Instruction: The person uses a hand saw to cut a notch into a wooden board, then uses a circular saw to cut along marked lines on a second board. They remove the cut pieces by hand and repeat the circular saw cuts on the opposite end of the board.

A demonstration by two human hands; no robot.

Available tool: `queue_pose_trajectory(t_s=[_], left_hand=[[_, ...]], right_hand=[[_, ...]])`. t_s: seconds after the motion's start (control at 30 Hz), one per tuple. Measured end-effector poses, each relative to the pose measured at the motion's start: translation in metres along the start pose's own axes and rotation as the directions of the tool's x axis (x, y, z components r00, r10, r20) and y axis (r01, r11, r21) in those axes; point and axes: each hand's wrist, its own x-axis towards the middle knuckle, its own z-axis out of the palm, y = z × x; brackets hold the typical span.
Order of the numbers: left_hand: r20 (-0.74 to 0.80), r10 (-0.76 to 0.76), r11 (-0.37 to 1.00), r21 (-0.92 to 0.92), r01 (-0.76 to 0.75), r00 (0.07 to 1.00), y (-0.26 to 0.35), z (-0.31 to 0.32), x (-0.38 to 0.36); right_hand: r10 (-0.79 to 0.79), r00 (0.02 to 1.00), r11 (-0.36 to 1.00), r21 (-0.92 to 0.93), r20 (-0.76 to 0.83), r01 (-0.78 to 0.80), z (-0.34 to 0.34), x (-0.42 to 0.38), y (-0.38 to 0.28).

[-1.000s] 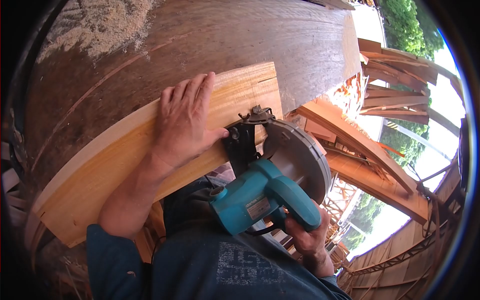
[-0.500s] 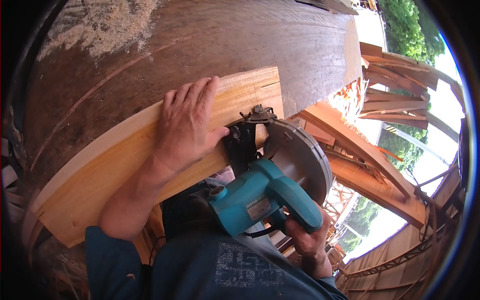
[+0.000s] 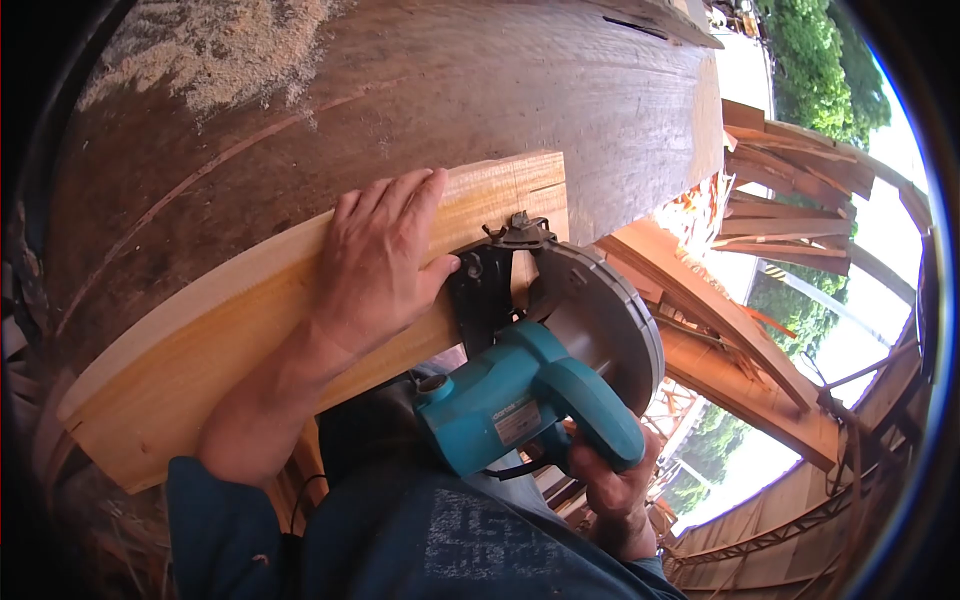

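A long light wooden board (image 3: 215, 310) lies slantwise across a dark wooden surface. My left hand (image 3: 380, 260) is spread flat on the board, fingers over its far part, thumb tip beside the saw's black base plate. My right hand (image 3: 615, 480) is wrapped round the rear handle of a teal circular saw (image 3: 490, 400). The saw's base rests on the board near its right end, and its grey guard (image 3: 610, 330) reaches past the near edge. A dark line marks the board's end, right of the base. The blade is hidden by the guard.
The dark wooden work surface (image 3: 450, 80) carries a heap of sawdust (image 3: 220, 50) at upper left. Reddish timber beams (image 3: 720, 340) stand at the right, with stacked wood pieces (image 3: 790, 210) behind them. Trees and a metal truss lie beyond.
The view has shifted a little, so the board's far end shows slightly lower. Both hands keep their places on the board and the saw.
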Motion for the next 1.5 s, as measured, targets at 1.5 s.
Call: queue_pose_trajectory(t_s=[1.5], left_hand=[[-0.089,-0.134,0.964,-0.243,0.109,0.987,-0.009,-0.016,0.020]], right_hand=[[-0.004,1.000,0.999,0.035,-0.018,0.005,0.007,0.049,-0.044]])
